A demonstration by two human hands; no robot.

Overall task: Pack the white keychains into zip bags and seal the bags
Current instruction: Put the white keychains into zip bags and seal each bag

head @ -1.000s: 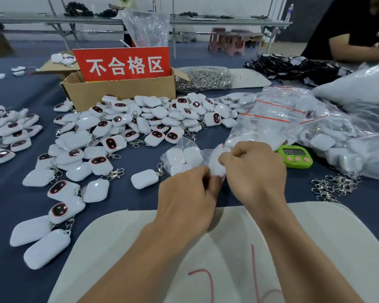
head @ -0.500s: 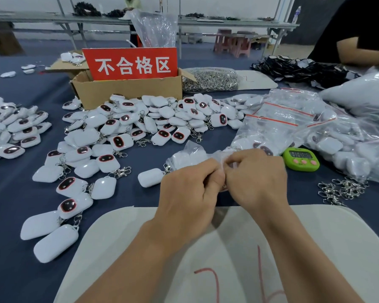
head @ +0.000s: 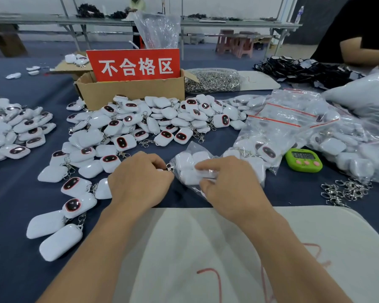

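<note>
The blue table (head: 13, 193) is covered as before, with a pale mat (head: 337, 248) at the near edge. The big pile of keychains (head: 162, 119) lies in front of the box (head: 129, 92), and the heap of filled bags (head: 282, 127) is at the right; none of these has changed place.

What has changed is in the middle. A moment ago both hands were pressed together at the mouth of the bag (head: 188, 162). Now they have parted. The bag, with white keychains inside, lies on the table just beyond the mat. The right hand (head: 232, 186) grasps it, thumb and fingers pinching the plastic. I cannot tell if the bag is sealed.

The left hand (head: 140, 180) has gone to the left of the bag. Its fingers are curled round a loose keychain (head: 160, 170); only a white edge and the metal clasp (head: 170, 167) show at the fingertips, just beside the bag.

The green timer (head: 304, 160) stays at the right.
</note>
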